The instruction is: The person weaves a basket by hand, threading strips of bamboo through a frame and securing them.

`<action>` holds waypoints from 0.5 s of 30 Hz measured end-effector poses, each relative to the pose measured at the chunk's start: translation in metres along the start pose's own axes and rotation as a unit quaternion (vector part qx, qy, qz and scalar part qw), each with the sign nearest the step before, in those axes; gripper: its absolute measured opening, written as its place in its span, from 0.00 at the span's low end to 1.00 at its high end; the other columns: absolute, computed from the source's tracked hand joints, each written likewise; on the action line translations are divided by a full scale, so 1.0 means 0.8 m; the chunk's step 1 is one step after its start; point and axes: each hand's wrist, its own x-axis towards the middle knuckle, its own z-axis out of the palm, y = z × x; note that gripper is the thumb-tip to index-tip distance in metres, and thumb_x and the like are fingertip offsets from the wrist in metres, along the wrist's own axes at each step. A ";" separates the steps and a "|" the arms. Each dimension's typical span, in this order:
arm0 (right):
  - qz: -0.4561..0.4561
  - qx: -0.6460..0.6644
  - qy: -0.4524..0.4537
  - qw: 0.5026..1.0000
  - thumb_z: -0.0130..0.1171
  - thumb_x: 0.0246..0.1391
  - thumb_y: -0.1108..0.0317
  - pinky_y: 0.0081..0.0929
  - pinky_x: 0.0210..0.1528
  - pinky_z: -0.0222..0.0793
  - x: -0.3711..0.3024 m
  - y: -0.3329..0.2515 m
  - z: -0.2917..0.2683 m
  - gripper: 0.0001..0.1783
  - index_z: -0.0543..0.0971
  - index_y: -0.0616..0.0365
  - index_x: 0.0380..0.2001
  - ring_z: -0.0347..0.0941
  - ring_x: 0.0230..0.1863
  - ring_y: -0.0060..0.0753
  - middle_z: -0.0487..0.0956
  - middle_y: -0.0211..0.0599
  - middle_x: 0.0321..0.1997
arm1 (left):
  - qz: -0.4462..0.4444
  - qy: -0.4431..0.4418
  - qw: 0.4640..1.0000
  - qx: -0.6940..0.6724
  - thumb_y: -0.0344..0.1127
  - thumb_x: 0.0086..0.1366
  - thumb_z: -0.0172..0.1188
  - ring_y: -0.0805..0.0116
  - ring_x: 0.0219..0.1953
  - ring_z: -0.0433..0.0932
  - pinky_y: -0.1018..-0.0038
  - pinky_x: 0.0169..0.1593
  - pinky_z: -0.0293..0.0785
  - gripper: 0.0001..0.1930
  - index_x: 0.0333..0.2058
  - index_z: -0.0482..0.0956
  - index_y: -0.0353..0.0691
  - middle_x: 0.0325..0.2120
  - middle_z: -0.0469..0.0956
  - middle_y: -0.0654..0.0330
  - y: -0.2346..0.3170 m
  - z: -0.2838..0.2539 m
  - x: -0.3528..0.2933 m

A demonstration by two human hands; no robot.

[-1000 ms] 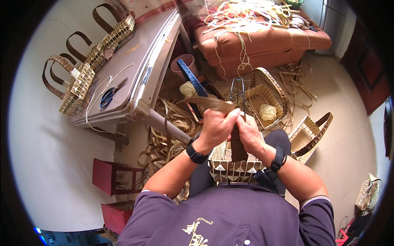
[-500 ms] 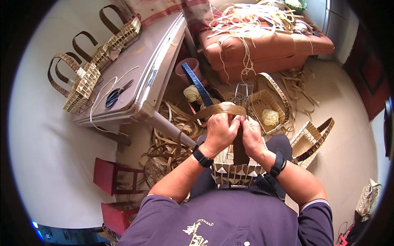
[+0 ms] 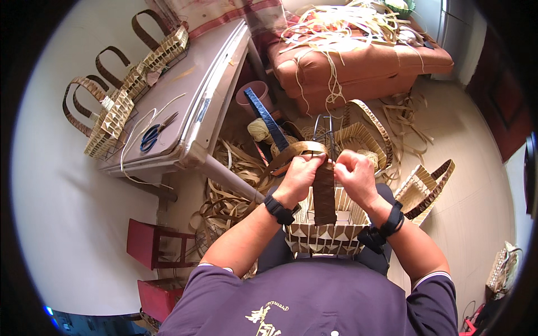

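A partly woven basket (image 3: 300,231) in cream and brown sits on my lap, with a wire handle frame (image 3: 332,131) rising from it. The near part of its handle is wrapped in dark brown strip (image 3: 324,196). My left hand (image 3: 301,178) grips a flat brown strip (image 3: 297,148), which loops over the handle and trails off to the left. Just right of the handle, my right hand (image 3: 360,176) is closed with its fingertips pinched together. Whatever those fingers may hold is too small to make out.
Loose strips (image 3: 235,173) cover floor at left. Scissors (image 3: 157,133) and cord lie on the table (image 3: 174,106), beside several handled baskets (image 3: 109,123). Another basket (image 3: 420,190) stands right; a blue-wrapped handle (image 3: 266,120) is ahead. An orange sofa (image 3: 358,73) bears pale strips.
My right hand has moved off the handle to the right and its fingers have curled. The left hand keeps hold of the strip, and more of the wrapped handle shows.
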 end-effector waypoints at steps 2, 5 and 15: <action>0.012 0.079 0.029 0.996 0.59 0.49 0.71 0.33 0.34 0.76 0.011 0.008 -0.006 0.09 0.81 0.60 0.34 0.82 0.28 0.32 0.82 0.36 0.26 | -0.061 -0.014 0.996 -0.058 0.36 0.77 0.54 0.66 0.35 0.86 0.69 0.44 0.84 0.12 0.44 0.81 0.33 0.35 0.86 0.57 0.007 0.011 -0.004; 0.038 0.447 -0.162 0.879 0.57 0.47 0.76 0.25 0.47 0.75 0.046 0.031 0.006 0.29 0.74 0.59 0.57 0.77 0.46 0.26 0.83 0.34 0.47 | -0.049 -0.038 0.998 -0.009 0.37 0.78 0.52 0.61 0.34 0.86 0.67 0.43 0.85 0.13 0.47 0.79 0.32 0.35 0.85 0.54 0.012 0.005 -0.002; 0.078 0.465 -0.314 0.824 0.63 0.46 0.78 0.28 0.42 0.77 0.053 0.060 -0.002 0.17 0.79 0.60 0.43 0.79 0.41 0.25 0.80 0.29 0.40 | 0.005 -0.089 0.996 0.007 0.39 0.80 0.51 0.67 0.37 0.86 0.71 0.44 0.83 0.16 0.55 0.76 0.34 0.39 0.84 0.57 0.013 -0.002 -0.005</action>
